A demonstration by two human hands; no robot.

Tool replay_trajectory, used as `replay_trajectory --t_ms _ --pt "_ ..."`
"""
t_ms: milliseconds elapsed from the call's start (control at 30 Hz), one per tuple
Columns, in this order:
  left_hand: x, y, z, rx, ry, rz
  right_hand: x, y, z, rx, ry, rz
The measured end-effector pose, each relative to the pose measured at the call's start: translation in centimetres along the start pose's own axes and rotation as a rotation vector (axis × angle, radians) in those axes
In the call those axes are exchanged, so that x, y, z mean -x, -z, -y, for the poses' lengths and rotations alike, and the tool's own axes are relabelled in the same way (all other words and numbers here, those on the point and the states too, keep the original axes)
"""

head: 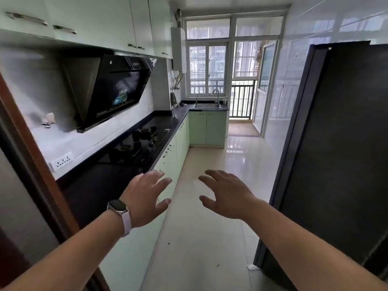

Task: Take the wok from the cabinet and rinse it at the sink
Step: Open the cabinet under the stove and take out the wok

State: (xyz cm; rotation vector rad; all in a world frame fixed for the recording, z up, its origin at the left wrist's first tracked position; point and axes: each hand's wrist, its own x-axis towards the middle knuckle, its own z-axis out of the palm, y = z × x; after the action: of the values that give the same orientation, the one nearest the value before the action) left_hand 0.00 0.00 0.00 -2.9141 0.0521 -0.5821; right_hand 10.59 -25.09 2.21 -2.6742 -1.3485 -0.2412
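No wok is in sight. Pale green lower cabinets (170,156) run along the left under a black counter, all doors shut. White upper cabinets (88,19) hang above, also shut. The steel sink (206,106) with its faucet (217,95) sits at the far end below the window. My left hand (147,198), with a watch on the wrist, is stretched forward with fingers spread, in front of the near lower cabinet. My right hand (227,194) is held out over the floor, fingers spread. Both hold nothing.
A black gas hob (140,141) lies in the counter under a slanted black range hood (113,91). A tall dark fridge (340,143) stands at the right. A brown door frame (31,160) is at the near left. A tiled floor aisle (220,185) leads toward a balcony door.
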Motion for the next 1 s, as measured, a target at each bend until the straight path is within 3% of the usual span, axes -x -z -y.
replay_trajectory --t_ms 267,667,1000 --pt "-3.7 -6.6 2.9 0.073 0.022 -0.004 -6.0 -5.3 -3.3 -0.014 -0.005 0.054" --pt "-13.1 -19.1 11.5 0.247 0.118 0.14 -21.4 -11.7 -8.1 0.027 -0.038 0.24" --pt "-16.0 -24.2 16.6 0.253 0.198 0.175 -30.3 -15.2 -8.1 0.012 0.042 0.32"
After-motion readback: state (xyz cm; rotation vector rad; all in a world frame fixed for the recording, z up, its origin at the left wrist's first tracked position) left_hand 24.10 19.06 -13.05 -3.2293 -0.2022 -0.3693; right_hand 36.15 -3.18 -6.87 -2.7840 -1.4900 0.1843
